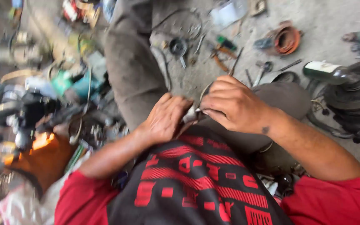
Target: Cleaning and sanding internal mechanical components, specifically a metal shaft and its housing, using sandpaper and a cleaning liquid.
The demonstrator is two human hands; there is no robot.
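My left hand (165, 118) and my right hand (230, 104) meet close in front of my chest, above my lap. Both pinch a small metal part (196, 111) between their fingertips; the fingers hide most of it and motion blur hides its shape. A thin curved grey wire or ring (205, 89) rises from between the hands. My grey trouser leg (132, 62) stretches away to the upper left. My red and black shirt (196, 179) fills the bottom of the view.
Pliers with orange handles (223, 56), a round metal cap (178, 46), an orange ring part (287, 39), a dark bottle (328, 71) and a black round machine part (355, 98) lie on the concrete floor. Blurred tools and motor parts (34, 108) crowd the left.
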